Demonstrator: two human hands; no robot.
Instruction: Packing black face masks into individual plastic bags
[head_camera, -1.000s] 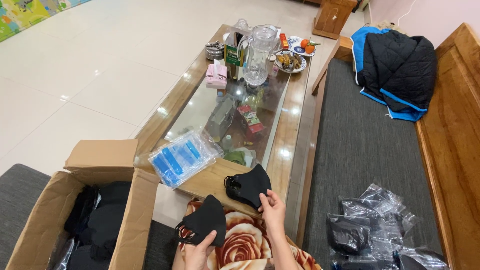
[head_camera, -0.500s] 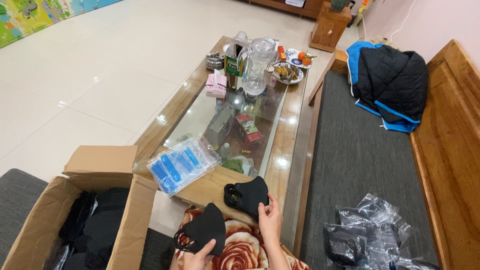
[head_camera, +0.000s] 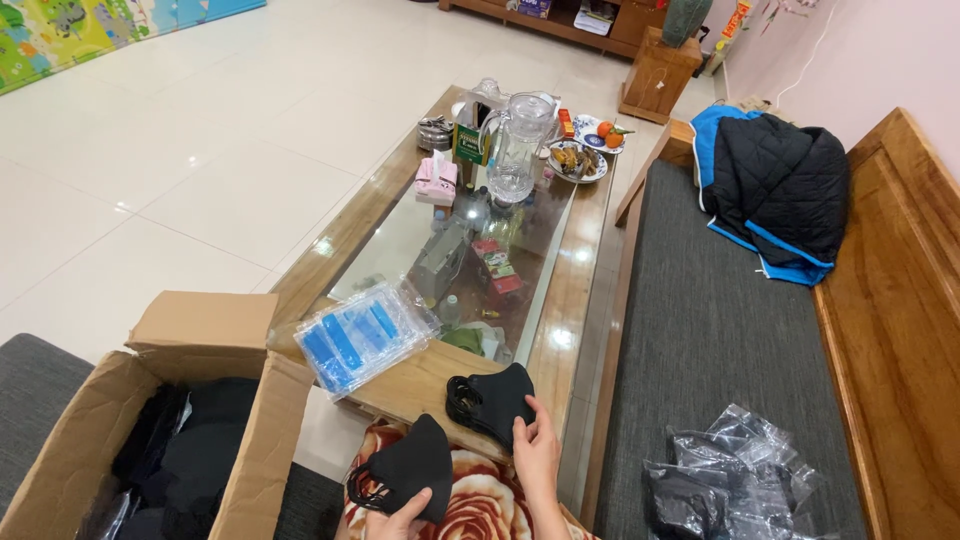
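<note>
1. Black face mask (head_camera: 408, 472): folded, ear loops hanging at its left edge; held above a floral-patterned cloth (head_camera: 478, 505) at the bottom of the view, just in front of the table's near end.
2. Left hand (head_camera: 398, 518): only partly in view at the bottom edge; fingers closed on the lower edge of that mask, gripping it.
3. Stack of black face masks (head_camera: 492, 400): lying on the near wooden end of the coffee table (head_camera: 572, 300), ear loops to the left.
4. Right hand (head_camera: 537, 455): fingers spread and resting on the right side of the stack, touching it; not closed into a fist.
5. Clear packet with blue contents (head_camera: 362, 334): flat on the table's near left corner, just beside the stack.
6. Cardboard box (head_camera: 215, 400): open, left of the table, with black items inside.
7. Clear plastic bags of dark items (head_camera: 735, 485): piled on the grey bench cushion (head_camera: 700, 330) to the right.
8. Glass pitcher (head_camera: 520, 145): upright at the table's far end, near a pink tissue box (head_camera: 437, 178) and a plate of food (head_camera: 578, 160).
9. Black and blue jacket (head_camera: 775, 185): heaped at the far end of the bench.
</note>
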